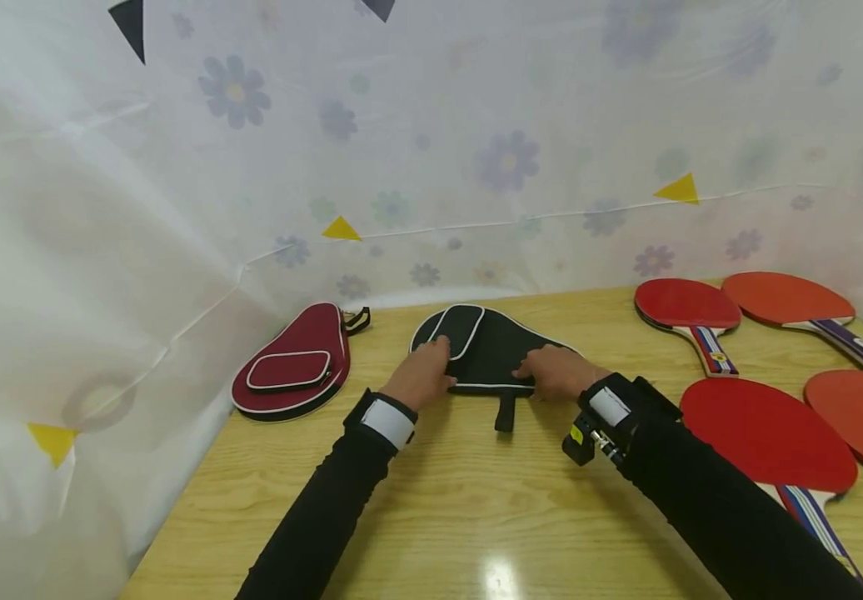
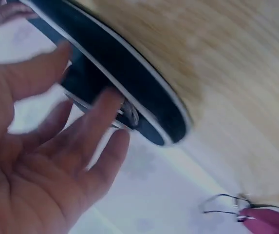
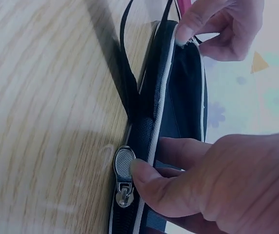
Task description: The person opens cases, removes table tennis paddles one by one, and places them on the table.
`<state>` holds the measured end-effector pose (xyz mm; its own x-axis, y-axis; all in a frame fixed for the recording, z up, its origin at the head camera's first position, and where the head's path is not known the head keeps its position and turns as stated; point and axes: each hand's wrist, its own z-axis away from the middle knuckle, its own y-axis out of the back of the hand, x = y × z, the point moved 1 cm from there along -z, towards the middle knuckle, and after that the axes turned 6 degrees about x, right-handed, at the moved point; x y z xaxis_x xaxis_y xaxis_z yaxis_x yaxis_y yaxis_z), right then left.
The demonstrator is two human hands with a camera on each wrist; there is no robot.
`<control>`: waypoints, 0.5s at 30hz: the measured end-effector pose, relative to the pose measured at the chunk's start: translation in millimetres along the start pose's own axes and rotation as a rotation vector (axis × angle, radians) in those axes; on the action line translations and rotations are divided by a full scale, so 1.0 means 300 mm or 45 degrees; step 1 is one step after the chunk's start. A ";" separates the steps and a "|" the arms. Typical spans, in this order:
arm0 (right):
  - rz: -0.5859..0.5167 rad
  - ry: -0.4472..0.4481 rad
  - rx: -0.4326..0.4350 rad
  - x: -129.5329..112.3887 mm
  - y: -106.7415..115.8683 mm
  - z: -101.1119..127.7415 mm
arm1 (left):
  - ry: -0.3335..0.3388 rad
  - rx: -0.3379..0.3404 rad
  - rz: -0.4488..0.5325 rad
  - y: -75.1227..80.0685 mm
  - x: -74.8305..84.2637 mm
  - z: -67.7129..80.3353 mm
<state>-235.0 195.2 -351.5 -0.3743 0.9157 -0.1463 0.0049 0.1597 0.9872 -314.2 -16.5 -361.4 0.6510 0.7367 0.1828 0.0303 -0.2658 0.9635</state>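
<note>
A black table tennis paddle case (image 1: 487, 354) with white piping lies flat, its narrow end toward the right. My left hand (image 1: 422, 371) is at its wide end, beside the small front pocket (image 1: 464, 327). In the left wrist view the fingers (image 2: 98, 119) are loosely extended and the thumb stands apart from them. My right hand (image 1: 557, 372) grips the near edge toward the narrow end, fingers over the top. The right wrist view shows its thumb against the metal zipper pull (image 3: 124, 163) on the case's side. A black strap (image 1: 505, 412) hangs off the near edge.
On the left lies a dark red paddle case (image 1: 296, 362) with a wrist loop. Several red paddles sit at the right, among them a near one (image 1: 769, 433) beside my right forearm and a far one (image 1: 686, 302). A floral sheet (image 1: 476, 150) rises behind the wooden table (image 1: 431, 517).
</note>
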 end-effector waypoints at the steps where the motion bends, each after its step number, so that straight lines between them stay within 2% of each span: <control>1: 0.001 0.010 0.011 0.001 0.000 0.001 | 0.026 0.016 0.026 0.003 -0.012 0.000; 3: 0.007 0.026 0.032 0.004 -0.001 0.001 | 0.054 0.047 0.073 0.007 -0.035 -0.001; 7: 0.002 0.017 0.075 0.013 -0.005 -0.003 | 0.017 0.072 0.114 0.013 -0.062 0.003; 10: 0.000 -0.016 0.121 0.020 -0.009 -0.006 | -0.026 0.091 0.112 0.018 -0.064 0.009; 15: 0.045 -0.064 0.226 0.029 -0.014 -0.010 | -0.039 0.081 0.124 0.026 -0.050 0.015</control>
<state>-241.2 201.5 -356.6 -0.3241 0.9385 -0.1194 0.1823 0.1858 0.9655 -320.3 -32.5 -357.5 0.6763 0.6862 0.2679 0.0129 -0.3746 0.9271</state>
